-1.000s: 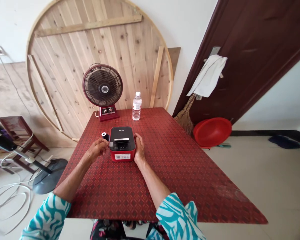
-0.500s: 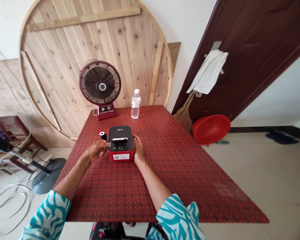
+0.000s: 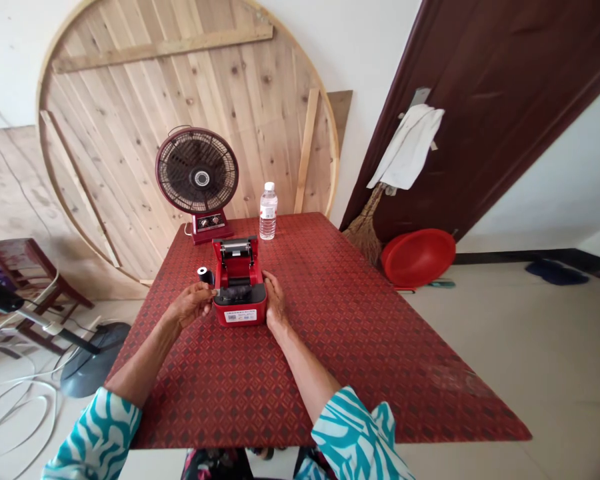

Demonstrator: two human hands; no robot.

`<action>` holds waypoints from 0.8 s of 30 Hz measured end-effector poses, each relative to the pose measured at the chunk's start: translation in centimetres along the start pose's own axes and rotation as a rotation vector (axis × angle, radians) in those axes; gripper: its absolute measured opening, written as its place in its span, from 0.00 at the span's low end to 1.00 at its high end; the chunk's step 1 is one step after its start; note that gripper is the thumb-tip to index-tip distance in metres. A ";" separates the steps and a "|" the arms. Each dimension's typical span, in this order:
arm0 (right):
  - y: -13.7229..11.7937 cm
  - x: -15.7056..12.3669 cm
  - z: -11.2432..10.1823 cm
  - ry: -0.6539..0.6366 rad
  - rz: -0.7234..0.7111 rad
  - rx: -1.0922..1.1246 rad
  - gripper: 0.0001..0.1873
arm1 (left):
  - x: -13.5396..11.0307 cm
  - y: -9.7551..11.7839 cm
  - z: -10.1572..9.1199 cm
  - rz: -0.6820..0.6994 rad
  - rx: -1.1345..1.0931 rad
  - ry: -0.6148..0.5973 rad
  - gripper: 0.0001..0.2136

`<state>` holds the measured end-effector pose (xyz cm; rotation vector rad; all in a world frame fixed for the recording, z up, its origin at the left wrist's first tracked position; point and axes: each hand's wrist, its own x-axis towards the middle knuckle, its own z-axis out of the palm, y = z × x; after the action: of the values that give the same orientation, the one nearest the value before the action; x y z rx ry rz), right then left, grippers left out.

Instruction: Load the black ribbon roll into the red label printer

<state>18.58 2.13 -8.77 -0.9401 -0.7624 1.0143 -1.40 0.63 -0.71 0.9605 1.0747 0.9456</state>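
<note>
A small red and black receipt printer [image 3: 240, 316] stands on the table with its lid raised, showing the red inside and a roller on the lid. My left hand [image 3: 192, 304] is at its front left corner, thumb and fingers closed on the lid's side catch. Against the right wall of the printer lies my right hand [image 3: 276, 303], its fingers wrapped along the side and steadying it. Just behind my left hand, a small dark paper roll [image 3: 206, 275] with a white core end stands beside the printer.
Toward the back of the red patterned table [image 3: 340, 340] are a fan [image 3: 198, 175] and a water bottle [image 3: 268, 212]. A large round wooden board [image 3: 260, 100] leans on the wall. Right of the table are a broom [image 3: 367, 230] and a red basin [image 3: 420, 259].
The printer's lid has swung up and back from closed, exposing the inside. Both hands have kept their places on the printer. The view has shifted slightly.
</note>
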 end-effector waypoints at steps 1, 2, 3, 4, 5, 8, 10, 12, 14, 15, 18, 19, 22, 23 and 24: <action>0.0 0.0 0.0 -0.001 -0.004 -0.007 0.20 | -0.2 0.4 0.0 0.009 0.047 -0.006 0.16; 0.0 0.1 0.0 -0.003 -0.006 -0.013 0.20 | -0.4 0.9 0.0 0.028 0.104 -0.013 0.16; 0.1 0.2 -0.1 -0.004 -0.008 -0.018 0.20 | -0.5 1.5 0.2 0.066 0.171 -0.019 0.16; 0.2 0.2 -0.1 -0.006 -0.012 -0.025 0.20 | -0.5 2.2 0.4 0.123 0.248 -0.020 0.15; 0.3 0.3 -0.2 -0.007 -0.018 -0.032 0.20 | -0.4 2.9 0.8 0.197 0.334 -0.012 0.14; 0.6 0.5 -0.3 -0.016 -0.045 -0.038 0.19 | 0.9 5.0 2.7 0.439 0.705 0.022 0.06; 0.8 0.6 -0.3 -0.017 -0.053 -0.030 0.19 | 2.4 5.9 4.3 0.510 1.040 -0.025 0.02; 1.1 0.7 -0.3 -0.018 -0.054 -0.020 0.19 | 4.1 6.3 5.7 0.445 1.356 -0.109 0.06; 1.4 0.9 -0.2 -0.022 -0.057 -0.012 0.19 | 5.5 6.3 6.7 0.337 1.593 -0.193 0.08; 1.5 0.9 -0.2 -0.024 -0.059 -0.009 0.19 | 6.1 6.3 7.0 0.296 1.673 -0.234 0.09; 1.7 0.9 0.0 -0.025 -0.064 -0.003 0.18 | 7.2 6.2 7.2 0.247 1.777 -0.370 0.09; 1.7 0.8 0.0 -0.026 -0.065 -0.002 0.18 | 7.4 6.2 7.2 0.238 1.785 -0.411 0.09; 1.7 0.7 0.1 -0.028 -0.071 -0.006 0.17 | 7.5 6.4 7.0 0.207 1.806 -0.505 0.10; 1.8 0.6 0.1 -0.033 -0.078 -0.008 0.17 | 7.4 6.4 7.0 0.207 1.823 -0.501 0.10; 1.8 0.7 0.1 -0.042 -0.087 -0.007 0.17 | 7.2 6.5 7.0 0.219 1.844 -0.476 0.11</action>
<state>18.07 3.19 -10.30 -0.8861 -0.8352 0.9588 5.94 8.25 4.85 2.6165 1.2659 -0.4678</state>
